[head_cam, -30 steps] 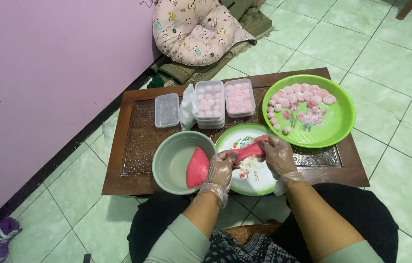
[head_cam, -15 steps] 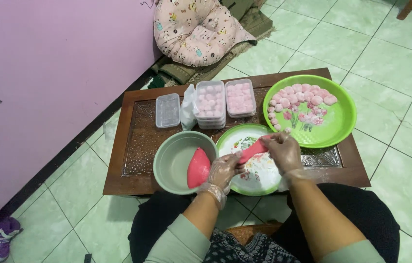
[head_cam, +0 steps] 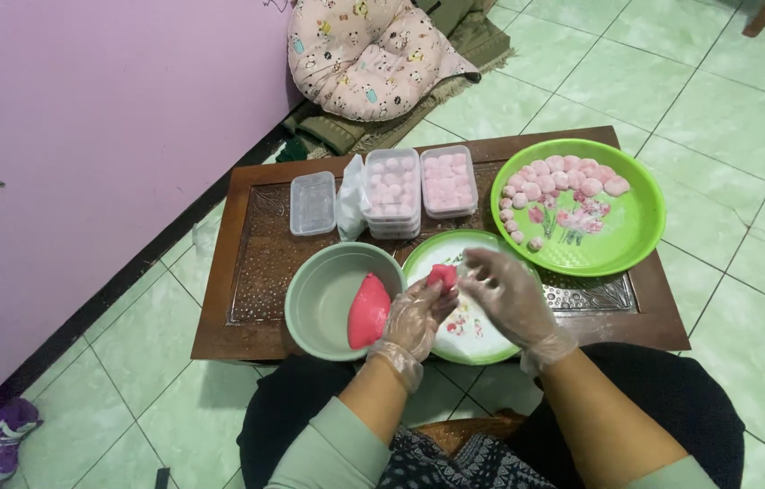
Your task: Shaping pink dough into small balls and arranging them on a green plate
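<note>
Head view, from nearest outward: the person sits cross-legged at a low, dark wooden table (head_cam: 247, 299), both hands in thin clear plastic gloves. A second ago they were pulling a long strip of pink dough between them; now that strip is gathered into a small, roundish pink lump of dough (head_cam: 442, 275), so the shaping has passed from stretching to forming. The left hand (head_cam: 414, 317) is cupped with the lump pinched at its fingertips, while the right hand (head_cam: 507, 294), at about three o'clock from it, has its fingers curled and just touching the lump. The lump looks soft, smooth and bright pink, and sits over a white plate with a green rim and flower print (head_cam: 468, 330). At nine o'clock from the hands, a grey-green round bowl (head_cam: 324, 303) holds a larger slab of the same pink dough (head_cam: 368, 312). Farther off stand clear plastic boxes (head_cam: 423, 186) filled with pale pink balls. At two o'clock, a round bright green tray (head_cam: 618, 240) carries more pale pink balls (head_cam: 559, 177).
</note>
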